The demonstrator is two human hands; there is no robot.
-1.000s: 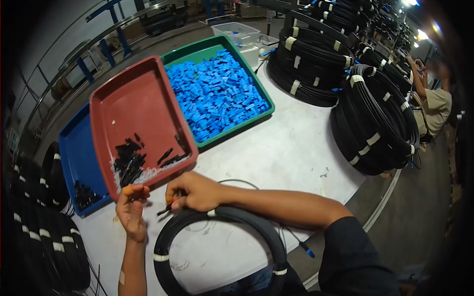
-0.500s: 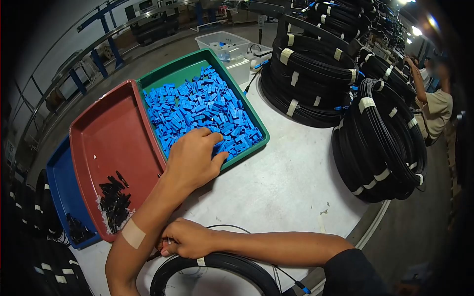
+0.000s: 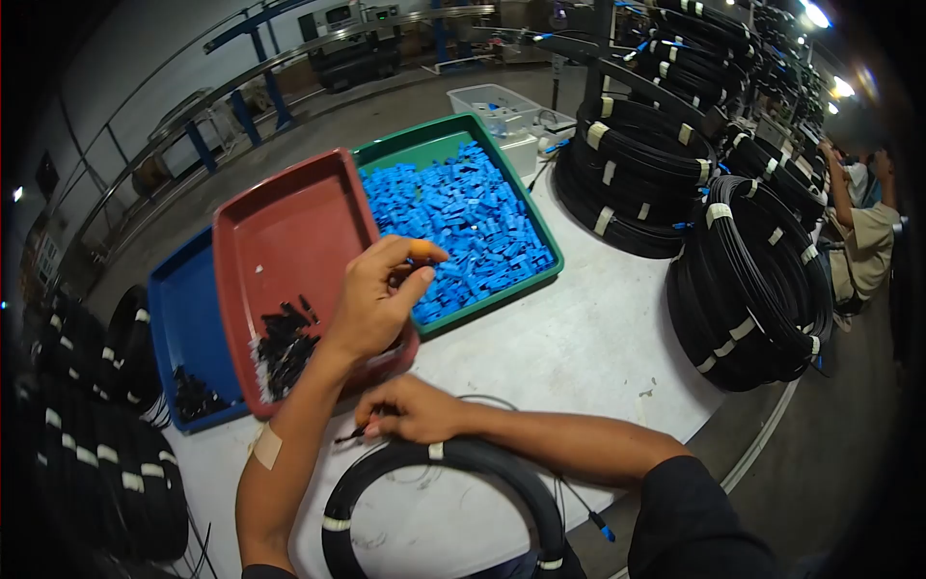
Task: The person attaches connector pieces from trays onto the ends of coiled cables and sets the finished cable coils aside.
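Observation:
My left hand (image 3: 381,294) is above the near left corner of the green tray (image 3: 540,280), thumb and forefinger drawn together. An orange covering shows on the forefinger. Whether a blue piece sits between the fingertips is hard to tell against the many small blue plastic connector housings (image 3: 473,222) behind. Lower down, my right hand (image 3: 415,410) pinches a thin black cable, whose dark connector end (image 3: 349,437) sticks out to the left of the fingers. Just beneath that hand lies a coil of black cable (image 3: 492,463) bound with pale tape. Its other end has a blue connector (image 3: 606,533).
Left of the green tray stand a red tray (image 3: 289,222) and a blue tray (image 3: 183,309), both holding black parts. Taped cable coils (image 3: 627,183) are stacked at the right. A clear plastic bin (image 3: 482,96) is behind. A person (image 3: 863,232) is at the far right.
My left hand has lifted away from the blue housings, its fingers closing together. My right hand still grips the cable. The whole view has shifted, with the trays now further right.

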